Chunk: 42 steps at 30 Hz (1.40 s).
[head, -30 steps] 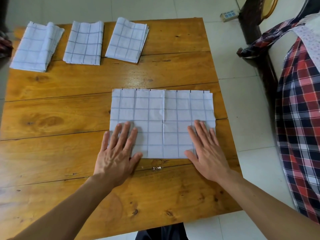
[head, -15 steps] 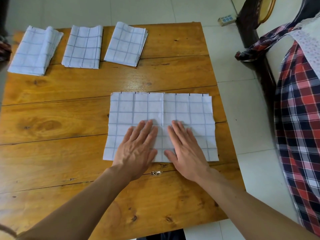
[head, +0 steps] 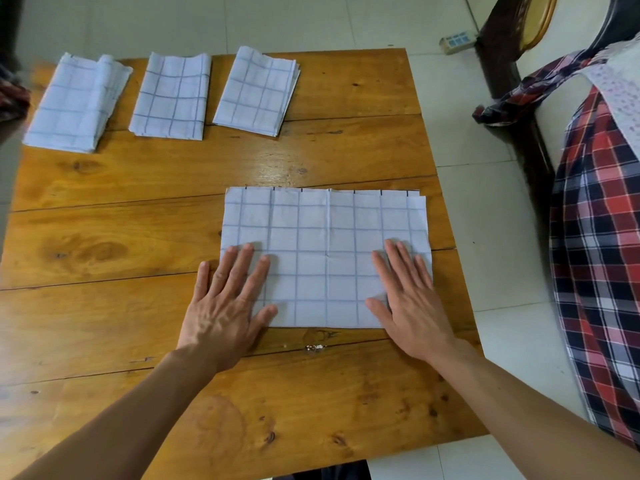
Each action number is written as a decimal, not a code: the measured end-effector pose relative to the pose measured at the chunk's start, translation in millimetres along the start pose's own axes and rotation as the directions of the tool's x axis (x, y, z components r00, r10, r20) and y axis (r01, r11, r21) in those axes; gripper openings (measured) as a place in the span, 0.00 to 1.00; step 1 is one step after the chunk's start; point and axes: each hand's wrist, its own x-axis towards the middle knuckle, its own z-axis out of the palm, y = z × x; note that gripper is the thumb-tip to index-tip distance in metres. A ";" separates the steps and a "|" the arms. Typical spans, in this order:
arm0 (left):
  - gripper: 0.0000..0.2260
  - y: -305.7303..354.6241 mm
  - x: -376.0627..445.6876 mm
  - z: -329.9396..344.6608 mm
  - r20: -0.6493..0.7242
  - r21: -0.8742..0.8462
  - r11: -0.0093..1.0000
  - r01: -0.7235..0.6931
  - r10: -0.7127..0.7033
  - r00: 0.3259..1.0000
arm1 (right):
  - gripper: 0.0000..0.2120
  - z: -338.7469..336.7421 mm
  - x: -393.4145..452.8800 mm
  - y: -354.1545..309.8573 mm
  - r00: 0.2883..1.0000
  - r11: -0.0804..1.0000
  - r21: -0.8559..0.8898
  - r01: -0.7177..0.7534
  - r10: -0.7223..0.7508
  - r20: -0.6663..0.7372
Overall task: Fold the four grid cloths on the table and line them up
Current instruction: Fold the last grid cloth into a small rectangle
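A white cloth with a blue grid lies flat as a wide rectangle on the wooden table, a crease running down its middle. My left hand presses flat on its near left corner, fingers straight. My right hand presses flat on its near right corner. Three folded grid cloths lie in a row along the far edge: the left one, the middle one and the right one.
A red, white and navy plaid fabric covers furniture at the right, beside the table's right edge. A dark wooden chair and a small box stand on the tiled floor beyond. A small metal bit sits in a table seam.
Both hands slid apart from the cloth's middle out to its near corners, smoothing it flat. The cloth stayed in place.
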 end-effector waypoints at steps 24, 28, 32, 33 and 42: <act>0.23 3.5 -7.3 -38.7 -0.095 -0.030 0.968 -0.248 0.245 0.965 | 0.37 -11.0 -7.4 -71.1 0.997 0.971 0.225 0.077 -0.075 -0.018; 0.21 -5.9 -5.2 -36.8 -0.159 0.004 0.967 -0.255 0.252 0.955 | 0.37 -12.1 -6.5 -69.1 0.997 0.973 0.216 0.080 -0.080 -0.012; 0.15 -12.3 -6.9 -37.9 -0.240 -0.065 0.981 -0.184 0.163 0.957 | 0.37 -15.0 -4.3 -68.4 0.997 0.977 0.197 0.079 -0.072 -0.040; 0.15 -10.9 -8.1 -39.1 -0.258 -0.093 0.979 -0.181 0.151 0.954 | 0.37 -16.8 -3.3 -68.8 0.995 0.981 0.173 0.085 -0.075 -0.063; 0.02 53.9 -18.4 -76.0 -0.309 -0.400 0.857 -0.325 0.208 0.928 | 0.21 -33.7 -12.4 -85.6 0.955 0.962 0.122 0.243 -0.215 -0.205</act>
